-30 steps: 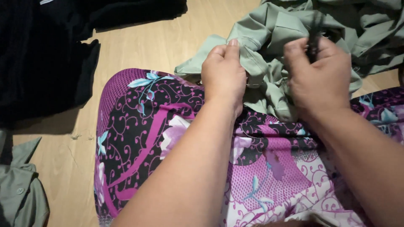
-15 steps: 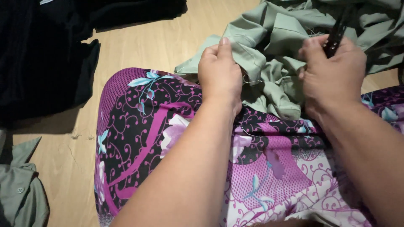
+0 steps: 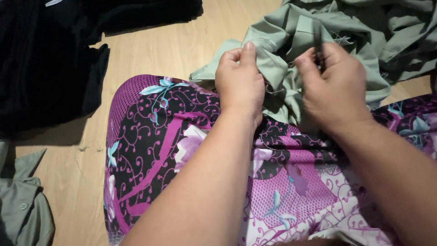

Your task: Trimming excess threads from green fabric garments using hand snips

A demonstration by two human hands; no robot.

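The work in hand looks like close trimming or unpicking on the sage-green garment [image 3: 327, 50], which lies bunched on the wooden floor [image 3: 173, 50] just beyond the person's lap and partly over it. The left hand [image 3: 240, 84] is closed on a fold of the green cloth, thumb and forefinger pinching a raised edge and holding it up; the right hand [image 3: 334, 89] is curled around a slim dark tool [image 3: 317, 43] (its tip is too blurred to say whether it is a snipper or a seam ripper), with the upper end standing out above the fingers. A loose thread [image 3: 272, 90] shows beside the pinched fold, between the two hands. By my reckoning, the next move calls for the fold to be kept taut and the tool's point brought to the thread alone, not the weave. The lap is covered by a purple and black floral skirt [image 3: 159, 136], touching the green cloth. A heap of black fabric [image 3: 45, 68] lies well apart at the left, and a grey-green buttoned piece [image 3: 22, 214] at the lower left corner. What crowds the work is the garment's own bulk, whose folds hide the seam.
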